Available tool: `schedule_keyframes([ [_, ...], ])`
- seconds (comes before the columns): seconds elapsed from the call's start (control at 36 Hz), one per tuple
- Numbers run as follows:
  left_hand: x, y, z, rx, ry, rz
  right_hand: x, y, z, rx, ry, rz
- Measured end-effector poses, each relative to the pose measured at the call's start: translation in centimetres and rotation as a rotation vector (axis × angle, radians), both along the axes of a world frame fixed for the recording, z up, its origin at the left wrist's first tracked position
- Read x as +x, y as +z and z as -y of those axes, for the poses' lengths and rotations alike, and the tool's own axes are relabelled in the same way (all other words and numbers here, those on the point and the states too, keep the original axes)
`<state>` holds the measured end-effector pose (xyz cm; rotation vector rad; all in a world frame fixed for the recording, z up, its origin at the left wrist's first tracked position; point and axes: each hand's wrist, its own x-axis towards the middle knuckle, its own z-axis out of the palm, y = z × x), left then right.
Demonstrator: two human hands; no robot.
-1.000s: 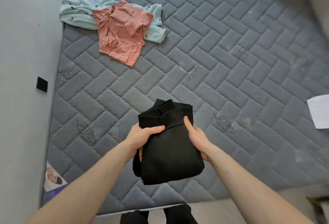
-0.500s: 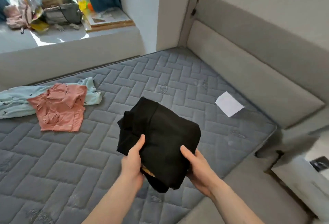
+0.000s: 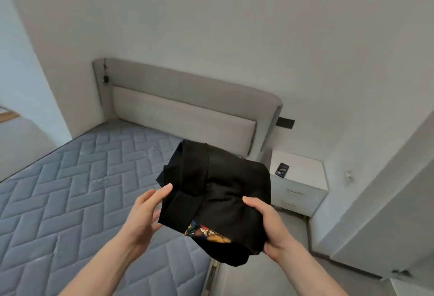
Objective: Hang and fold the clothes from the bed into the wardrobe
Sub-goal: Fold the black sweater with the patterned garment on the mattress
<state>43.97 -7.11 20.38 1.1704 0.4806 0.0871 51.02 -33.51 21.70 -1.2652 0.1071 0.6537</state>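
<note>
A folded black garment point(image 3: 218, 192) with a colourful print showing at its lower edge is held in the air above the bed's right corner. My left hand point(image 3: 144, 215) grips its left side, thumb on top. My right hand point(image 3: 270, 227) holds the right side from below, thumb pressed onto the cloth. The grey quilted mattress point(image 3: 70, 197) lies to the left. A white door panel point(image 3: 385, 192), perhaps the wardrobe, stands at the right edge. The other clothes on the bed are out of view.
A padded grey headboard point(image 3: 183, 117) stands against the wall behind the garment. A white bedside cabinet point(image 3: 300, 178) with a small dark object point(image 3: 281, 170) on it stands between bed and door panel. Grey floor runs alongside the bed at the lower right.
The view has swung right from the mattress towards the headboard and bedside cabinet. Both hands lifted the folded black garment off the bed and carry it rightward; the pink and blue clothes left the view.
</note>
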Motion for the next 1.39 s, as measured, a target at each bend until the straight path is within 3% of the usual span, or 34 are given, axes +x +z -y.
schedule_keyframes([
  [0.22, 12.0, 7.8, 9.0, 0.326, -0.417, 0.088, 4.8, 3.9, 12.2, -0.068, -0.124, 0.118],
  [0.42, 20.5, 10.1, 21.7, 0.165, -0.732, 0.034, 9.9, 7.5, 22.7, -0.105, -0.213, 0.190],
  [0.56, 25.3, 10.6, 29.2, 0.096, -0.761, 0.042, 12.8, 9.3, 30.0, -0.131, -0.267, 0.193],
  [0.83, 34.3, 12.7, 41.0, 0.176, -0.844, 0.090, 16.4, 10.9, 40.2, -0.141, -0.436, 0.147],
  [1.19, 43.3, 16.9, 54.4, 0.133, -1.216, 0.197, 18.3, 13.5, 48.8, -0.125, -0.800, 0.184],
  [1.39, 44.7, 19.2, 61.4, 0.203, -1.378, 0.308, 16.9, 15.1, 52.5, -0.152, -1.076, 0.247],
])
